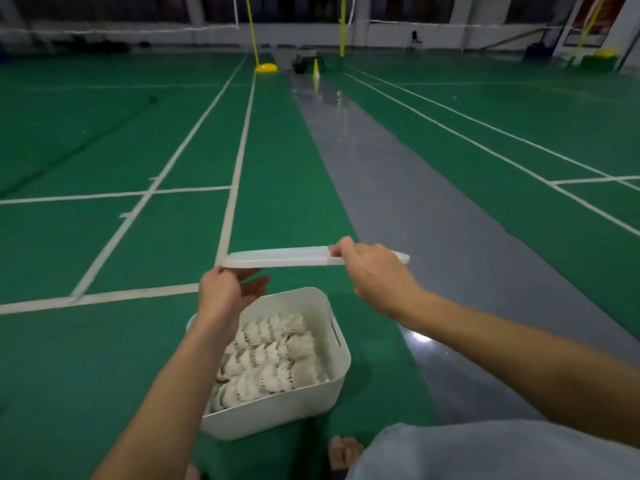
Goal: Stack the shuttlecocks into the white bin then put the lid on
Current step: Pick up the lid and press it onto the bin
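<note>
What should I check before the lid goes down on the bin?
1. Shuttlecocks all inside the white bin, lying in rows below the rim: ok.
2. Lid held by both hands: right hand grips its far right part, left hand holds its left end: ok.
3. Lid centred over the bin: not ok, it is held beyond the bin's far rim.
4. Lid level: ok, nearly flat.
5. Rim free of obstruction: cannot tell, the left forearm hides the near left rim.
</note>
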Demonstrator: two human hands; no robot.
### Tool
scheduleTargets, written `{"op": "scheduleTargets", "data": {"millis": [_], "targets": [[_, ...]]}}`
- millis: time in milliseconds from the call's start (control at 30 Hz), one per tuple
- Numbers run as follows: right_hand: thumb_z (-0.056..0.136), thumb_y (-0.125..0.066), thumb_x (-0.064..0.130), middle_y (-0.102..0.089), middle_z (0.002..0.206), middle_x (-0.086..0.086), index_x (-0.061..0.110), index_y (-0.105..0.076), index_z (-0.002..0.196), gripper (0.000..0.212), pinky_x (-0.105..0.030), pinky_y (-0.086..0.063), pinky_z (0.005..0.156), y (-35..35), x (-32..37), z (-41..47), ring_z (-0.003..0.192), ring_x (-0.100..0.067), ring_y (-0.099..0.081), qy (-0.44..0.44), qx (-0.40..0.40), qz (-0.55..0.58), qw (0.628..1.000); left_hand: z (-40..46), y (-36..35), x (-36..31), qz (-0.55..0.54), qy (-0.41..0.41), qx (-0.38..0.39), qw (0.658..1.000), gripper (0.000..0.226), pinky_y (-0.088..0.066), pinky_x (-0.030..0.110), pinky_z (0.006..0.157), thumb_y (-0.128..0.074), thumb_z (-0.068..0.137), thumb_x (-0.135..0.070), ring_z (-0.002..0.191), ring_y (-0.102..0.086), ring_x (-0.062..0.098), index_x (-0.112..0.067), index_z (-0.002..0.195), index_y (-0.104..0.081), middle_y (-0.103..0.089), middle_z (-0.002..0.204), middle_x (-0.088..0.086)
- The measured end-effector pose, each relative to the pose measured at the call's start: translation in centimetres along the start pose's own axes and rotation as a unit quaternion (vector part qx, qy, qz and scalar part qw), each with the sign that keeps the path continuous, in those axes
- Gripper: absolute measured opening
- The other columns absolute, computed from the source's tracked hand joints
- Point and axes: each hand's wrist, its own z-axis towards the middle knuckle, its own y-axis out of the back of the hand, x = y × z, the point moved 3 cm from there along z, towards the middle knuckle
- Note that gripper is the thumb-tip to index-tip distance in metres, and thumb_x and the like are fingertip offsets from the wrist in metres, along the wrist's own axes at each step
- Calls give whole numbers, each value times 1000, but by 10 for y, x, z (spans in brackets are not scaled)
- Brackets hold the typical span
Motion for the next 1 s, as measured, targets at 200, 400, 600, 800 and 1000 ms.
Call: {"op": "scheduleTargets", "data": {"millis": [200, 400, 600, 800, 1000], "targets": [[107, -45, 8, -63, 136, -26, -1, -39, 143, 37, -52, -60, 86, -18, 61, 35, 110, -43, -69, 260, 48, -80, 961, -6, 94, -15, -180, 59, -68, 980, 30, -61, 50, 63, -34, 105, 1, 86, -72, 36, 6, 104, -64, -75, 90, 22], [112, -35, 14, -55, 150, -17, 8, -45, 144, 35, -49, -52, 103, -26, 105, 50, 130, -36, -58, 234, 79, -21, 969, 2, 143, -13, -117, 26, -95, 988, 28, -64, 40, 65, -68, 101, -12, 90, -71, 28, 7, 119, -61, -72, 113, 20], [102, -43, 62, -47, 156, -2, 24, -48, 142, 56, -43, -33, 121, -54, 97, 11, 145, -22, -39, 84, 114, 157, 977, 14, 159, 18, -73, 14, -143, 987, 42, -59, 40, 73, -61, 102, -2, 103, -69, 29, -1, 143, -55, -69, 126, 16], [102, -61, 36, -51, 154, -15, 7, -30, 160, 71, -46, -39, 115, -106, 39, -22, 138, -31, -49, -421, 18, 400, 814, 1, 154, 49, -18, -3, -132, 991, 41, -59, 41, 85, -57, 105, -4, 101, -70, 25, -9, 145, -58, -71, 122, 8], [95, -67, 14, -75, 116, -5, 9, -67, 124, 29, -37, -59, 83, -137, 31, -51, 99, -23, -69, -434, 35, 463, 772, -10, 146, 76, 178, -82, -141, 970, 38, -54, 45, 101, -58, 104, -13, 118, -64, 26, -15, 142, -62, -68, 127, -1]]}}
